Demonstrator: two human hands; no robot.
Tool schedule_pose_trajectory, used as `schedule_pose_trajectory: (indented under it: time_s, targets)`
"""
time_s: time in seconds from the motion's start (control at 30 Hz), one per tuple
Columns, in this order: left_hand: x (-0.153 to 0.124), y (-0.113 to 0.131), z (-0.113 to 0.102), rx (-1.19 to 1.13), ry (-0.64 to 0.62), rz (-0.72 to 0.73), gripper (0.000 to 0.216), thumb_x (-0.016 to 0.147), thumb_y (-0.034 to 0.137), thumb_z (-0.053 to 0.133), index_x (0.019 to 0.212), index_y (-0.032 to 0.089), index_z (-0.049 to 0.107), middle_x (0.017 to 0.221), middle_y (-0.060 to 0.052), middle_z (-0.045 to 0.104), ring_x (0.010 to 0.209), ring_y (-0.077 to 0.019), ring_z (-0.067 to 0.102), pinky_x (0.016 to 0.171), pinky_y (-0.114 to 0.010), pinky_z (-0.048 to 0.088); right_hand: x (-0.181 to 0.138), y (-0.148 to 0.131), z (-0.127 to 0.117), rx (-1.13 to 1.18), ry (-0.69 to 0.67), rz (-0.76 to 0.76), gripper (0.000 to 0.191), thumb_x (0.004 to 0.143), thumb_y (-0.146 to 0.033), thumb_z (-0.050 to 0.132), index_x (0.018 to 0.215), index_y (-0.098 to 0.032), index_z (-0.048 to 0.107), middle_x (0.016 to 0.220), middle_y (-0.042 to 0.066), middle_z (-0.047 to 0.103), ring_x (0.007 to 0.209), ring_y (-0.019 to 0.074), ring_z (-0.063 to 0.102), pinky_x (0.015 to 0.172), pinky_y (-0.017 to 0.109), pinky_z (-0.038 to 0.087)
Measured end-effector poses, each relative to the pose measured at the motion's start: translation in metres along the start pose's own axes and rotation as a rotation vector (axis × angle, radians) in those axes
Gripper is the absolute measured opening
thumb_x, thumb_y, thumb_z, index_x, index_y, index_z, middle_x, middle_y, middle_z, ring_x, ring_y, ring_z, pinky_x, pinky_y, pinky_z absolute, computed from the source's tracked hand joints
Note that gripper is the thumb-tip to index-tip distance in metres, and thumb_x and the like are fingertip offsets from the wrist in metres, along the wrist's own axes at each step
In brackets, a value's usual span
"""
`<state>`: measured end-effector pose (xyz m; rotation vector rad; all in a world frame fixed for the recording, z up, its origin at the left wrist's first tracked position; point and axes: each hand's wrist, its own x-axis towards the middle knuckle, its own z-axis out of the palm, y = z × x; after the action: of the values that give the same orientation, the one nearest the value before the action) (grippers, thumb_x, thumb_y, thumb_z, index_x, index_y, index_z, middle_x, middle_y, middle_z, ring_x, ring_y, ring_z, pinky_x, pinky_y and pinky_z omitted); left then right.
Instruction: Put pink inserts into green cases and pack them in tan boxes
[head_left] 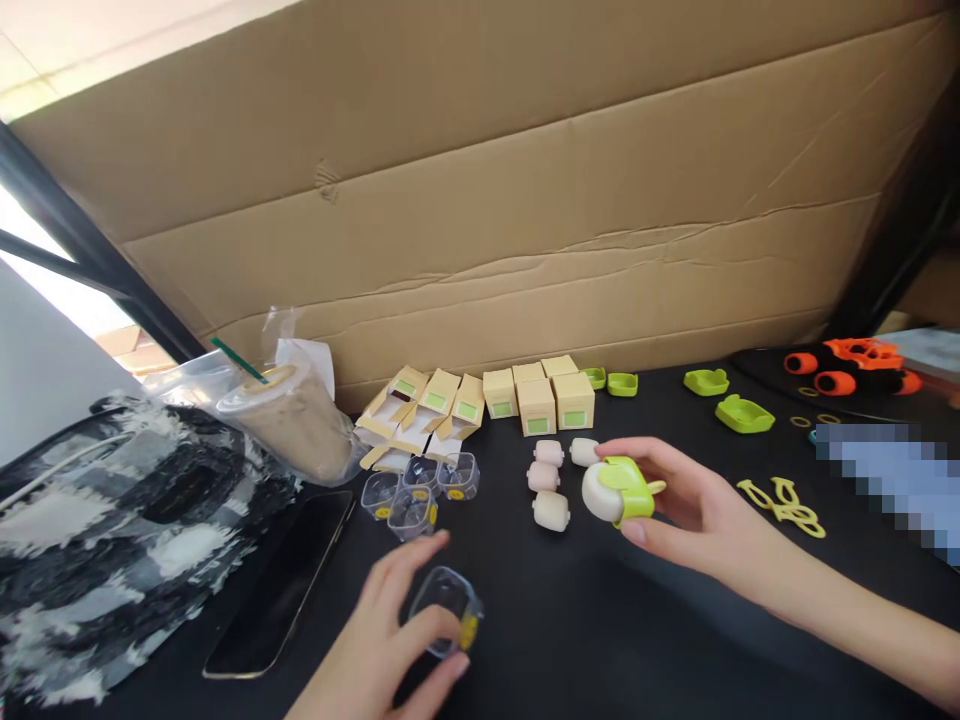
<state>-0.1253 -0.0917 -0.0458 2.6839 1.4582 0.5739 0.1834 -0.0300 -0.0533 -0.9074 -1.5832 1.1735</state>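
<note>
My right hand (686, 510) grips a small light-green holder (634, 490) between thumb and fingers. A white roller (602, 492) sits in its left end, and a pale yellow tab (658, 487) sticks out on the right. Lower left, my left hand (405, 620) has its fingers around a small clear plastic cup (442, 600) with a yellow sticker; the cup is slightly blurred. Several similar clear cups (411, 508) stand just beyond that hand. Between the hands lie several off-white and pinkish rollers (551, 511).
Small cardboard boxes (537, 405) and opened ones (427, 405) line the back by a cardboard wall (480, 200). Green holders (744, 414), yellow loops (787, 508) and an orange-wheeled toy (836, 383) lie right. A phone (285, 585), a bagged drink (300, 425) and a black-white fabric item (150, 530) lie left.
</note>
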Motion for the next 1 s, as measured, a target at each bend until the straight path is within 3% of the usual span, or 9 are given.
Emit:
schedule_pose_trajectory:
  time_s: [0.1, 0.17, 0.27, 0.43, 0.53, 0.63, 0.8, 1.0]
  targets:
    - [0.029, 0.031, 0.008, -0.345, -0.283, 0.026, 0.01, 0.078, 0.014, 0.064, 0.081, 0.023, 0.061, 0.126, -0.006, 0.055, 0.114, -0.0205, 0.056, 0.094, -0.03, 0.048, 0.002, -0.003, -0.003, 0.039, 0.036, 0.005, 0.041, 0.078, -0.036, 0.072, 0.112, -0.026, 0.051, 0.104, 0.005, 0.065, 0.088, 0.0197, 0.066, 0.079, 0.033, 0.055]
    - [0.048, 0.043, 0.018, -0.562, -0.338, 0.022, 0.023, 0.071, 0.014, 0.071, 0.087, 0.022, 0.056, 0.121, -0.007, 0.055, 0.113, -0.0205, 0.056, 0.095, -0.031, 0.047, 0.004, -0.006, -0.006, 0.012, 0.028, 0.033, 0.042, 0.078, -0.039, 0.072, 0.111, -0.025, 0.052, 0.104, 0.006, 0.066, 0.09, 0.0205, 0.066, 0.079, 0.034, 0.055]
    - [0.068, 0.052, 0.036, -0.726, -0.301, 0.067, 0.044, 0.064, 0.01, 0.068, 0.101, 0.022, 0.048, 0.12, -0.01, 0.049, 0.112, -0.021, 0.052, 0.098, -0.035, 0.045, 0.008, -0.011, -0.011, -0.063, -0.025, 0.047, 0.046, 0.077, -0.042, 0.072, 0.114, -0.023, 0.053, 0.104, 0.007, 0.067, 0.093, 0.0224, 0.066, 0.083, 0.037, 0.055]
    - [0.082, 0.057, 0.05, -0.624, -0.267, 0.08, 0.05, 0.063, 0.011, 0.062, 0.105, 0.023, 0.038, 0.111, -0.008, 0.048, 0.108, -0.024, 0.047, 0.094, -0.041, 0.044, 0.005, -0.01, -0.013, -0.165, -0.138, -0.025, 0.045, 0.081, -0.038, 0.069, 0.12, -0.022, 0.052, 0.104, 0.007, 0.067, 0.096, 0.0234, 0.065, 0.085, 0.038, 0.053]
    - [0.082, 0.057, 0.051, -0.485, -0.184, 0.061, 0.046, 0.065, 0.015, 0.063, 0.099, 0.023, 0.034, 0.115, -0.009, 0.048, 0.109, -0.0271, 0.045, 0.092, -0.046, 0.042, -0.002, -0.009, -0.01, -0.231, -0.131, -0.086, 0.048, 0.081, -0.03, 0.067, 0.123, -0.025, 0.045, 0.103, 0.004, 0.065, 0.093, 0.02, 0.063, 0.084, 0.035, 0.052]
    - [0.079, 0.053, 0.053, -0.384, -0.103, 0.09, 0.045, 0.067, 0.02, 0.066, 0.095, 0.023, 0.03, 0.116, -0.011, 0.05, 0.109, -0.0296, 0.046, 0.091, -0.047, 0.039, -0.007, -0.01, -0.006, -0.369, -0.131, -0.114, 0.045, 0.077, -0.024, 0.069, 0.118, -0.026, 0.048, 0.103, 0.002, 0.063, 0.091, 0.0192, 0.062, 0.084, 0.033, 0.052]
    - [0.075, 0.047, 0.054, -0.408, -0.095, 0.056, 0.045, 0.07, 0.018, 0.065, 0.094, 0.024, 0.027, 0.111, -0.01, 0.052, 0.103, -0.0263, 0.051, 0.086, -0.043, 0.04, -0.008, -0.015, 0.0, -0.56, -0.276, -0.181, 0.042, 0.077, -0.019, 0.067, 0.117, -0.025, 0.056, 0.107, 0.003, 0.064, 0.098, 0.0212, 0.061, 0.088, 0.033, 0.05]
    - [0.074, 0.046, 0.054, -0.438, -0.096, 0.023, 0.041, 0.072, 0.019, 0.064, 0.095, 0.023, 0.031, 0.111, -0.009, 0.051, 0.101, -0.0249, 0.052, 0.085, -0.041, 0.042, -0.009, -0.012, 0.005, -0.678, -0.33, -0.21, 0.041, 0.079, -0.019, 0.065, 0.119, -0.024, 0.058, 0.112, 0.007, 0.065, 0.103, 0.0234, 0.061, 0.089, 0.035, 0.052]
